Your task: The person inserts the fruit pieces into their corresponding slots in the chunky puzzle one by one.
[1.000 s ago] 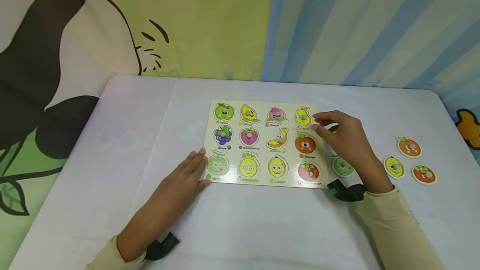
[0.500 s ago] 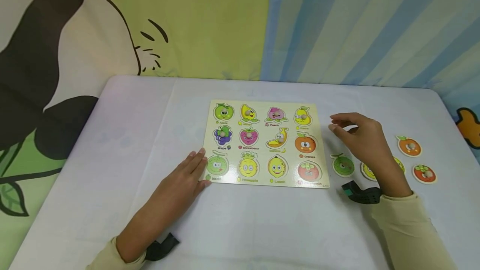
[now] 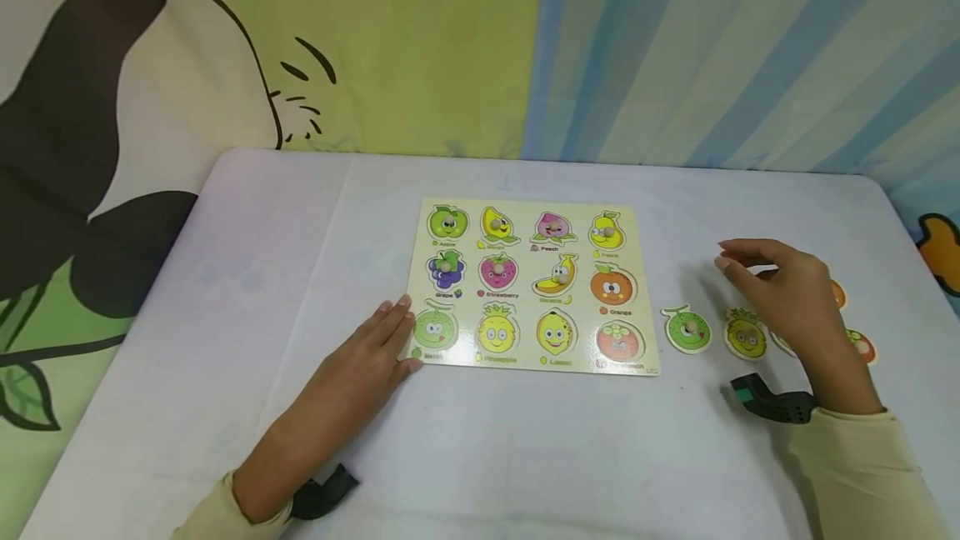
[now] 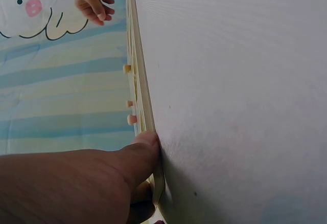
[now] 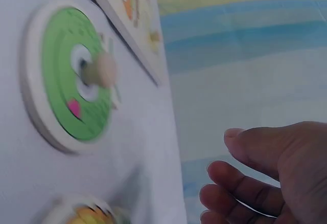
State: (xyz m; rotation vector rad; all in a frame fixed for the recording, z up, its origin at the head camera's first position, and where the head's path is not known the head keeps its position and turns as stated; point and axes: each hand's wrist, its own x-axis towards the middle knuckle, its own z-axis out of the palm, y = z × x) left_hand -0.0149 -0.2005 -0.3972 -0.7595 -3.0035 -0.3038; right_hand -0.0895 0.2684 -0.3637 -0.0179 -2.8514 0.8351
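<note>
A fruit puzzle board (image 3: 583, 307) lies flat on the table. My left hand (image 3: 367, 365) rests at its left edge, fingers straight; in the left wrist view the thumb (image 4: 143, 155) touches the board's edge. Over the loose pieces hovers my right hand (image 3: 787, 298), fingers loosely bent and holding nothing, as the right wrist view also shows. To the right of the board lie a melon piece (image 3: 686, 330) and a pineapple piece (image 3: 746, 338). The hand partly covers an orange piece (image 3: 838, 294), a persimmon piece (image 3: 864, 346) and another, mostly hidden piece (image 3: 782, 346).
Knobbed pieces sit in the board's top row, including a pear (image 3: 607, 232), and at grape, strawberry and banana. The other places show flat printed pictures. The white-covered table (image 3: 525, 457) ends at a printed backdrop (image 3: 375, 48). Dark straps circle both wrists.
My right hand has moved away from the pear at the board's upper right, going right over the loose pieces. The pineapple and melon pieces came into fuller view. My left hand stayed still.
</note>
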